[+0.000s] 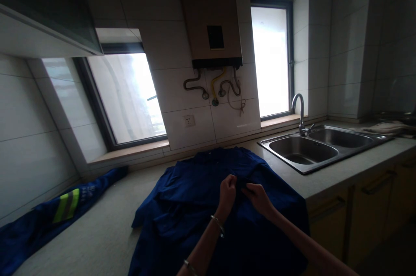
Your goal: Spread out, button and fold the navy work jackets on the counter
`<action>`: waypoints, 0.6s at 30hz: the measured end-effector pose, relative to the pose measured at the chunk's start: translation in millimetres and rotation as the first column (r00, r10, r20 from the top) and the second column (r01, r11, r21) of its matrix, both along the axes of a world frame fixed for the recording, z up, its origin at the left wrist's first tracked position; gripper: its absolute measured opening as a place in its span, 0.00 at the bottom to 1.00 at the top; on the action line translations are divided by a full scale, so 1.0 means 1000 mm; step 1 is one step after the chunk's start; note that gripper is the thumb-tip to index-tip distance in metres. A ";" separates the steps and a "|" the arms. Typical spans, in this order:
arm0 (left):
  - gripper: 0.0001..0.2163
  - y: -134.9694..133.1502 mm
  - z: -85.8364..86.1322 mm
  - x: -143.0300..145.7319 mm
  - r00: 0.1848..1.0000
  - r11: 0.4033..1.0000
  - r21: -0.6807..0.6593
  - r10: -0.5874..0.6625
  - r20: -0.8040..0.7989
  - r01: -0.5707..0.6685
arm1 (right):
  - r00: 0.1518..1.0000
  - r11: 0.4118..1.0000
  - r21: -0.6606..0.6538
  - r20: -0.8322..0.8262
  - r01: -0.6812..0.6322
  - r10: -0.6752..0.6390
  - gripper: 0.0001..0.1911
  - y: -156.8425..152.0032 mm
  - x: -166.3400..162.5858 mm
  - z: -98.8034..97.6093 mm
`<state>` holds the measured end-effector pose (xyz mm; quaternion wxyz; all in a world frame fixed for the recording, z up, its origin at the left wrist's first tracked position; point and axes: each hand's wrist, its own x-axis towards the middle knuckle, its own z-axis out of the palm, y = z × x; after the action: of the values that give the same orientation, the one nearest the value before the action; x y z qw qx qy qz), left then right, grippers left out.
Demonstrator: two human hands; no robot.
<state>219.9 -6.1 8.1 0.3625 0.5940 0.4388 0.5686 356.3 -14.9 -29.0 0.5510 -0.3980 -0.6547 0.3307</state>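
Note:
A dark blue work jacket (188, 206) is spread over the countertop and hangs down past its front edge. Near the middle of the jacket, my left hand (228, 189) is closed in a pinch on its cloth. Just to the right, my right hand (256, 196) also pinches a fold of the same garment, fingers pressed together. A small gap separates the two hands. The gripped cloth is dark, so buttons or seams there cannot be made out. Silvery bangles circle the left wrist and forearm.
Another blue garment with a yellow-green reflective band (66, 205) lies on the counter (107, 224) at left. To the right is a double steel sink (302, 167) with a tap (300, 111). A water heater (211, 16) hangs between two windows, above a wall socket (189, 120).

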 end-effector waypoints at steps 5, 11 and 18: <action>0.14 0.003 -0.009 -0.001 0.990 0.992 -0.104 -0.056 0.129 0.070 | 0.999 0.999 0.028 0.029 -0.038 0.037 0.25 0.003 0.003 -0.006; 0.14 0.005 -0.012 0.001 0.966 0.966 -0.203 -0.110 0.234 0.159 | 0.999 0.999 0.036 0.011 -0.041 0.041 0.25 0.003 0.000 -0.016; 0.13 0.004 -0.012 -0.001 0.964 0.960 -0.240 -0.078 0.255 0.141 | 0.977 0.972 0.123 0.089 -0.202 0.192 0.25 -0.007 0.000 -0.019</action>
<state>219.0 -2.4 -3.5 0.5182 0.4915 0.4271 0.5545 356.4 -21.5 -47.9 0.5150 -0.3063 -0.7319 0.3245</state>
